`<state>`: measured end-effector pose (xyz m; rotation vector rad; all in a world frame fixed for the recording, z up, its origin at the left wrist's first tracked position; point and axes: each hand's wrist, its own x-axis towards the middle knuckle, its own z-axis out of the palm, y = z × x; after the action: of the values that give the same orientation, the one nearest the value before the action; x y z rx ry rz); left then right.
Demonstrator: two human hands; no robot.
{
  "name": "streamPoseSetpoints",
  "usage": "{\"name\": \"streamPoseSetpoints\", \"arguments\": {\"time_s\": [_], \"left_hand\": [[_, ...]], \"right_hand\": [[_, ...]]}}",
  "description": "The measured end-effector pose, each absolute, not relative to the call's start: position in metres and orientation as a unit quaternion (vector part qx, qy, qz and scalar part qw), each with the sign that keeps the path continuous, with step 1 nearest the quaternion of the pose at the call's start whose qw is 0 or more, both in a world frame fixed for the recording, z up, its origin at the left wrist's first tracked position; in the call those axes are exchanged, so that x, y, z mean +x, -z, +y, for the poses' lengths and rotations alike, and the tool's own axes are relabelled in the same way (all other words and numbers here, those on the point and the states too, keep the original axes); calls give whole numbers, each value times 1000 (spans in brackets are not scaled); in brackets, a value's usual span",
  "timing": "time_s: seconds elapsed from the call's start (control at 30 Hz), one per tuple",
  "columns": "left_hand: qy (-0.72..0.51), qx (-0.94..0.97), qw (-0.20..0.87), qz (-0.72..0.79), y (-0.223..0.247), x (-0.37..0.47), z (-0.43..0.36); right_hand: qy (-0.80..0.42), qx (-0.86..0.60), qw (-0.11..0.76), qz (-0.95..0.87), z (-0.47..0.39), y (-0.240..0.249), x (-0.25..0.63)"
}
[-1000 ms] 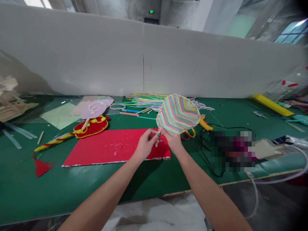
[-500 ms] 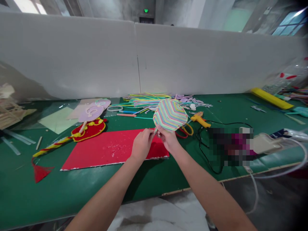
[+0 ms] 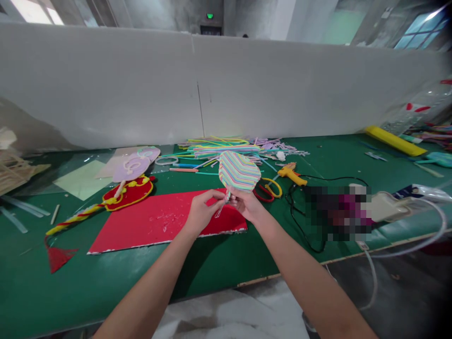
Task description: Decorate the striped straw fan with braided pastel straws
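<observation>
A small fan [image 3: 239,172], striped in pastel pink, yellow, green and purple, is raised above the red board [image 3: 148,221]. My right hand [image 3: 248,203] is closed round its base, fingers pressed near the short handle. With thumb and fingers, my left hand [image 3: 204,213] pinches the handle's lower end [image 3: 227,195], where a thin pale loop [image 3: 219,210] dangles. The fingers partly hide the handle. Behind the fan lies a pile of pastel pipe cleaners [image 3: 219,148].
To the left lie a red and yellow fan [image 3: 132,193] with a red tassel [image 3: 58,256] and a purple fan piece [image 3: 130,165]. On the right are scissors [image 3: 274,188], a yellow glue gun [image 3: 292,175] with its black cord, and a yellow packet [image 3: 395,141]. A white partition [image 3: 141,84] stands behind.
The fan has shifted a little left and turned, so its face looks narrower. A thin loop now shows hanging below the handle, between my hands.
</observation>
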<state>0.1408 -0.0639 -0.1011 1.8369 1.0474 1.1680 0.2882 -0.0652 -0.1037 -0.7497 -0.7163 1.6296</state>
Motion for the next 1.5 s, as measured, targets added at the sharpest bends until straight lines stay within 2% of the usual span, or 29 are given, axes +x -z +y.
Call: {"name": "streamPoseSetpoints", "arguments": {"time_s": [0.27, 0.47, 0.83, 1.0, 1.2, 1.33, 1.5], "left_hand": [[-293, 801, 443, 275, 90, 127, -56], [-197, 795, 511, 260, 85, 120, -60], [-206, 758, 546, 290, 89, 122, -65], [-240, 799, 426, 350, 97, 121, -55], [-278, 848, 139, 428, 100, 129, -55], [-275, 854, -41, 439, 101, 138, -62], [-256, 862, -112, 422, 103, 145, -70]], "right_hand": [[-667, -320, 515, -432, -68, 104, 295], [-689, -305, 469, -461, -72, 104, 298], [-653, -275, 430, -560, -73, 100, 305], [-555, -347, 448, -609, -69, 104, 305], [-364, -418, 535, -637, -63, 112, 297], [-299, -429, 563, -640, -64, 112, 293], [-233, -446, 557, -660, -62, 118, 290]]}}
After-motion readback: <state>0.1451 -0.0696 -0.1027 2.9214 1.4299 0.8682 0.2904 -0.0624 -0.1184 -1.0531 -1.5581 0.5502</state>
